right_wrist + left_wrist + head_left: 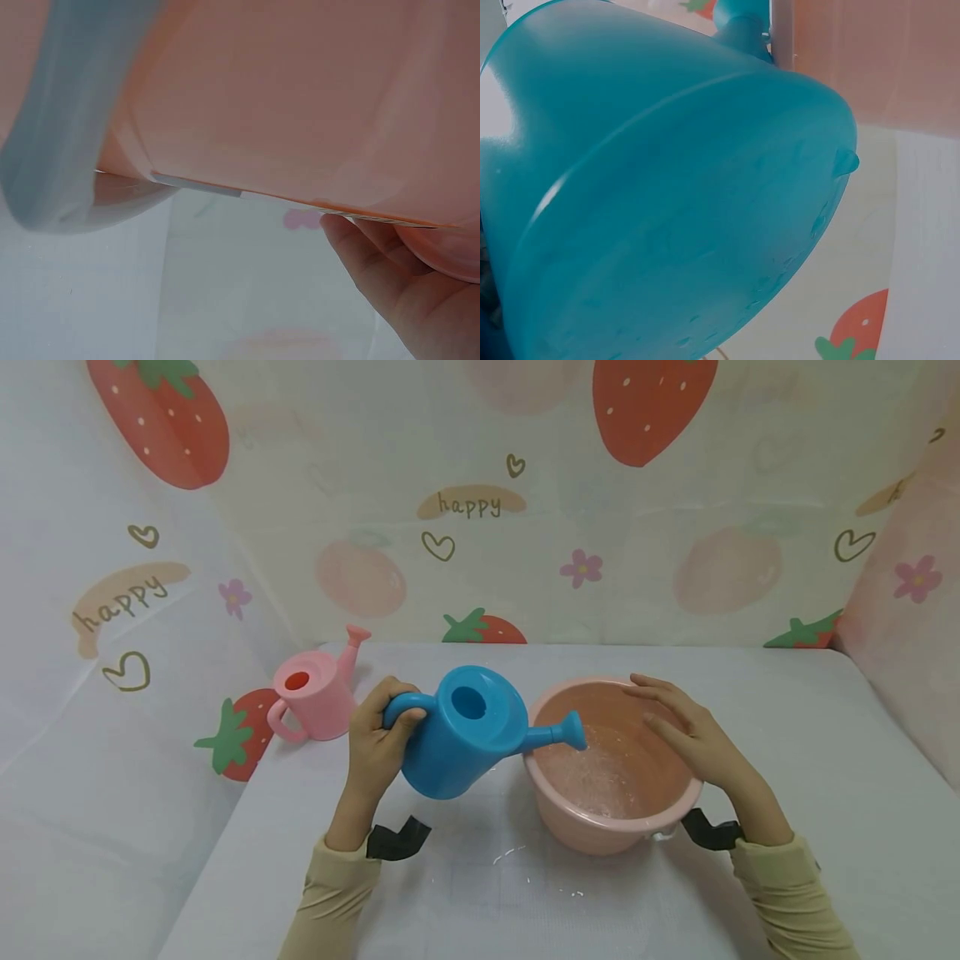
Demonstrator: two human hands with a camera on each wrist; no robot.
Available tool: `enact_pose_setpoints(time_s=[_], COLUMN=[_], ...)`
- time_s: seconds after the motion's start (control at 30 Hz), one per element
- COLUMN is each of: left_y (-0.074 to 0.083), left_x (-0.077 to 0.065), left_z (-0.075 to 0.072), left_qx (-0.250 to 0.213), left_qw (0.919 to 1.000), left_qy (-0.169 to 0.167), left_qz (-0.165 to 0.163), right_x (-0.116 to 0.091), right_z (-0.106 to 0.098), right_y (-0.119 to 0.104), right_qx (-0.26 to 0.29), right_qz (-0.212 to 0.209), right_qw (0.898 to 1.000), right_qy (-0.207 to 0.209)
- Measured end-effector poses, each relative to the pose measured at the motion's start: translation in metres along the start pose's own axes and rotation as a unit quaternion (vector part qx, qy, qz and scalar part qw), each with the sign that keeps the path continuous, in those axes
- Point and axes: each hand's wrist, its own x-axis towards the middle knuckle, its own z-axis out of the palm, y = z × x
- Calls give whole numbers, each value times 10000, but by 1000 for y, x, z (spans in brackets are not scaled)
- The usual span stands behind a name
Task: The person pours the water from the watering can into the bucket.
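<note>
My left hand (380, 739) grips the handle of a blue watering can (465, 735), its thumb over the top of the handle. The can leans right, so its spout and flared head lie over the left rim of a pink bucket (555, 814). Clear water with ripples shows inside the bucket. In the left wrist view, the can's wet underside (682, 225) fills much of the picture. My right hand (697, 735) rests at the bucket's far right rim with fingers fairly straight. The right wrist view has those fingers (360, 259) beside the bucket wall (300, 97).
A pink watering can (318, 702) stands at the table's back left, spout pointing up and right. Water drops (510, 853) lie on the white tabletop (465, 902) before the bucket. A printed curtain (480, 577) with strawberries and hearts closes off the back and sides.
</note>
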Motion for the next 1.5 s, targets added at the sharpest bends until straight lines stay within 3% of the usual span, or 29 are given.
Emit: enact_pose_setpoints(time_s=[0.7,1.1,1.5], left_y=[1,-3,-1], left_x=[-1,-1,0], left_z=[0,-1,-4], left_qx=[-12,-114,59], left_qw=[10000,9999,10000], left_qy=[-1,12,-32], left_qz=[-23,120,43], right_x=[0,0,0], right_z=[0,0,0], right_y=[-1,0,-1], right_qx=[45,35,93], right_qz=[-27,-16,-40], right_qw=[10000,10000,9999], right_qy=[-6,-6,13])
